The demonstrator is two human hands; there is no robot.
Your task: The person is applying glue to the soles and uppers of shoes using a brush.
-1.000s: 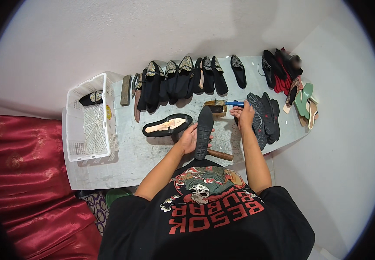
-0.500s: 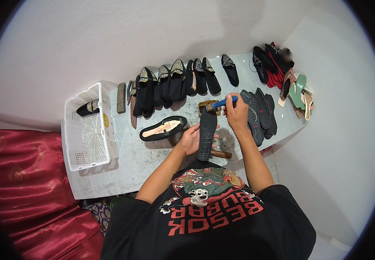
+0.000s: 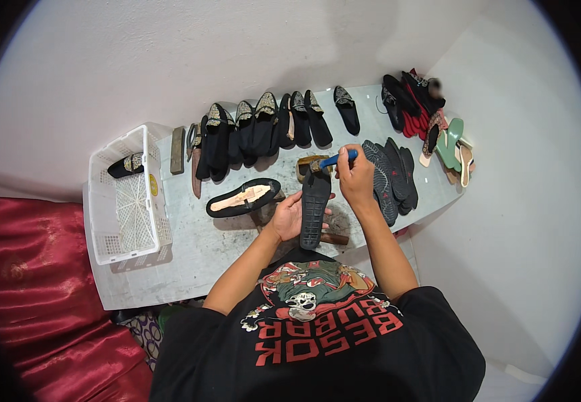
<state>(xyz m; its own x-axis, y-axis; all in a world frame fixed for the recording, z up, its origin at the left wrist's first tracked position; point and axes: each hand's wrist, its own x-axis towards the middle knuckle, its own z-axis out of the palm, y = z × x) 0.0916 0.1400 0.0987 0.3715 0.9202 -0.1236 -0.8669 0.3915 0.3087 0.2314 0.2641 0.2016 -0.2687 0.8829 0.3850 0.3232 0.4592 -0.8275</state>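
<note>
Black and ridged, a long rubber shoe sole [image 3: 316, 208] stands almost upright over the pale grey bench [image 3: 190, 248], just in front of the person's chest. The left hand [image 3: 289, 216] holds it from the left side, the fingers closed around its edge and the palm turned up under it. The right hand [image 3: 357, 177] is closed around the blue handle of a small brush [image 3: 336, 161], and the head of this brush touches the top end of the sole. Just behind the brush a small brown tin [image 3: 307, 166] sits on the bench. To the left of the sole lies a black flat shoe with a tan insole [image 3: 243, 198], its open side up. Under the sole a wooden-handled tool [image 3: 334, 238] lies on the bench, partly hidden. To the right of the right hand there is a stack of black soles [image 3: 391, 177], close together and overlapping. Along the wall a row of black slip-on shoes with beaded toes [image 3: 263, 124] is lined up. Further right, at the corner of the bench, a heap of red and black shoes [image 3: 411, 100] and some green and beige sandals [image 3: 452, 144] are placed. At the left end stands a white plastic basket [image 3: 126, 224] with one black shoe inside.
</note>
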